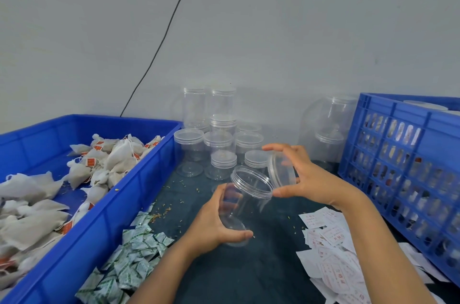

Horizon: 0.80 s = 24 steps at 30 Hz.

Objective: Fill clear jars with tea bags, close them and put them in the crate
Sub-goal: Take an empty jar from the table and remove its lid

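Observation:
My left hand (214, 221) grips an empty clear jar (245, 196) by its lower body, tilted with its open mouth toward the upper right. Just off that mouth, my right hand (308, 174) holds the jar's clear lid (282, 169) between thumb and fingers; lid and jar are apart. White tea bags (107, 162) with red tags lie heaped in the blue bin (129, 194) on the left. The blue slatted crate (398, 154) stands at the right with filled jars inside.
Several empty lidded clear jars (221, 139) stand clustered at the back by the wall, and a larger one (328, 129) beside the crate. Green-white sachets (134, 254) lie along the bin's side. White-red paper labels (331, 249) are scattered at the right. A black cable (159, 47) runs down the wall.

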{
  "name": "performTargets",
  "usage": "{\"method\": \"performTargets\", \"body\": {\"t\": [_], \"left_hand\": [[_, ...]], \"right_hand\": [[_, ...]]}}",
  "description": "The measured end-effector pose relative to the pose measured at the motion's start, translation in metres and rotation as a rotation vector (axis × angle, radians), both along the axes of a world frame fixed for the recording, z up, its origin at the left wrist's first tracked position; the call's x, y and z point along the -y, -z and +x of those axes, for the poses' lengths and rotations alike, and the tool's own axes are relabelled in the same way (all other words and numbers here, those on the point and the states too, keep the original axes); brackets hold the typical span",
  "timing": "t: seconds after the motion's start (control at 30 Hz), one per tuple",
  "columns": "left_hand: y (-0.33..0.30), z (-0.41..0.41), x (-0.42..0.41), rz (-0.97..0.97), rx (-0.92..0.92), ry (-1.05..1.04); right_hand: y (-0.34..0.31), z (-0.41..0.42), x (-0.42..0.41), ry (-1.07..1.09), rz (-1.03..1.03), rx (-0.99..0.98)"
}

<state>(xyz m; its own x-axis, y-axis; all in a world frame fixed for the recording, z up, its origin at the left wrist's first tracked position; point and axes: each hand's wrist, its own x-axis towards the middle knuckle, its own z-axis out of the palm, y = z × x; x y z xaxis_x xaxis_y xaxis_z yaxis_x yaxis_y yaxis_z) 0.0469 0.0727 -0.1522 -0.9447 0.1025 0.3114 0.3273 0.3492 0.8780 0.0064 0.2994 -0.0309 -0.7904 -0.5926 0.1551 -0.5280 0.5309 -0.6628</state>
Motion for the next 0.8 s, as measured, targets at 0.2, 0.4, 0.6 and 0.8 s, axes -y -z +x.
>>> {"method": "performTargets", "body": {"t": [0.2,0.4,0.6,0.8], "left_hand": [[0.005,-0.004,0.008,0.018,0.013,-0.072],[0.009,-0.01,0.02,0.001,0.091,-0.053],[0.013,-0.013,0.028,-0.031,0.137,-0.023],[0.015,-0.013,0.032,-0.078,0.148,-0.039]], "right_hand": [[0.034,-0.021,-0.011,0.185,0.085,0.181],[0.058,-0.031,-0.01,0.186,0.208,0.253],[0.067,-0.034,-0.005,0.226,0.434,0.274],[0.066,-0.032,0.006,0.254,0.546,0.231]]}}
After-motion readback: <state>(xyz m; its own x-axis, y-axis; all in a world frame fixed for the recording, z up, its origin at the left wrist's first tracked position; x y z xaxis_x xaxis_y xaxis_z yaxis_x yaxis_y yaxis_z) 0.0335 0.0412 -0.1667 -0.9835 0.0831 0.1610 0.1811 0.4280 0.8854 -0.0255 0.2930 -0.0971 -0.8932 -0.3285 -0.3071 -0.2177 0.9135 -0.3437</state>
